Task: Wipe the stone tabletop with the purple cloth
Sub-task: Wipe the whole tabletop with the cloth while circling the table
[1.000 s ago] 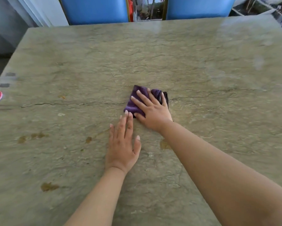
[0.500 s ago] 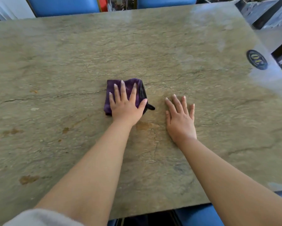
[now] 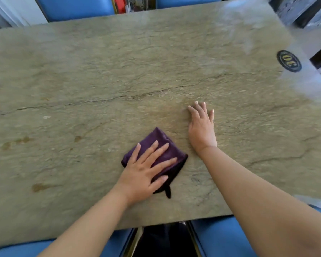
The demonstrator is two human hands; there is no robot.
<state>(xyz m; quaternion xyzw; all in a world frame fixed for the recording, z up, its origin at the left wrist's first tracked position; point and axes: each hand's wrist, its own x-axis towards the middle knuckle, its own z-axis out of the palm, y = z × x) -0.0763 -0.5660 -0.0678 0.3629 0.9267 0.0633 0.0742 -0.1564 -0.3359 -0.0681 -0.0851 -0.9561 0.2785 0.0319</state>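
Stains, brownish, mark the greenish veined stone tabletop (image 3: 156, 71) left of the left hand (image 3: 143, 175), which presses flat, fingers spread, on the folded purple cloth (image 3: 167, 151). The right hand (image 3: 201, 130) rests flat just beside. Wiping seems midway; next stroke should likely sweep toward those stains.

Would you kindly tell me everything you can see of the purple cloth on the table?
The purple cloth is dark purple, soft and fuzzy-looking, folded into a rough square that sits like a diamond, one corner pointing away from the person. A darker edge runs along its near right side, ending in a small black tab. It lies flat on the stone tabletop, towards the near edge. The left hand presses on it with straight, spread fingers, covering its near left part. The right hand rests flat just beside it, not touching.
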